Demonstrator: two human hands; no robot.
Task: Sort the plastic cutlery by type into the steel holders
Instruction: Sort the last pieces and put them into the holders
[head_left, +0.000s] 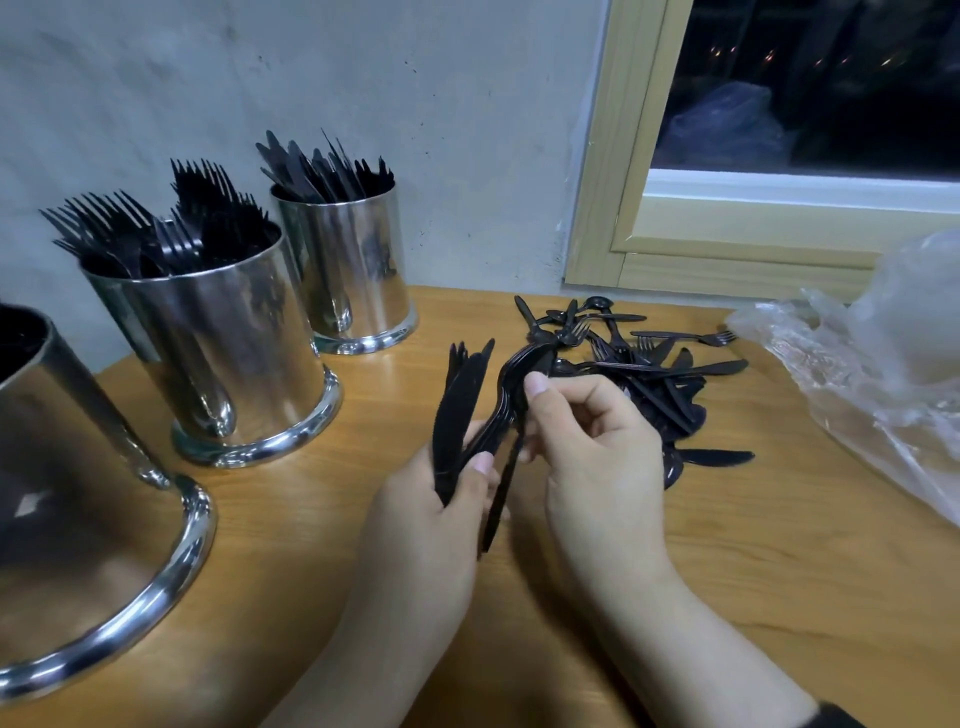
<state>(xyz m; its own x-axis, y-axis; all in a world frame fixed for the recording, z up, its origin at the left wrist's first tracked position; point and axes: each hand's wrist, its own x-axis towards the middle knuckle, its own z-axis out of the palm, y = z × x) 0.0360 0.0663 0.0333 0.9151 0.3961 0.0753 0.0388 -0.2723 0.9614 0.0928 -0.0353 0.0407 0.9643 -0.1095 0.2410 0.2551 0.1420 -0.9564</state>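
Stock on the wooden table (779, 545), taken mid-sort. Item one: middle steel holder (228, 353), left of centre, packed with black forks (156, 228), tines up; I count this type as well advanced. Item two: far steel holder (358, 280), against the wall, holding what look like knives (322, 166), blades up, with perhaps a fork or two among them, though I cannot tell for sure. Item three: near steel holder (78, 519), at the left edge, only partly in view; its inside is dark and I cannot say what it holds, but by elimination I judge it is for the spoons. Item four: unsorted pile (649, 374), far right of my hands, a tangle of forks, knives and spoons lying flat on the table, still a fair heap, so a good share of the job is left. Item five: clear plastic bag (883, 374), crumpled at the right edge. Item six: my left hand (431, 525), fingers curled round a fanned bundle of knives (457, 415) with a few curved handles beside them, held above the table just short of the pile. Item seven: my right hand (597, 441), thumb and fingers pinching a single piece (524, 374) at the top of that bundle, apparently adding it or pulling it free. Nothing in hand has reached a holder yet; the bundle goes in next, I reckon
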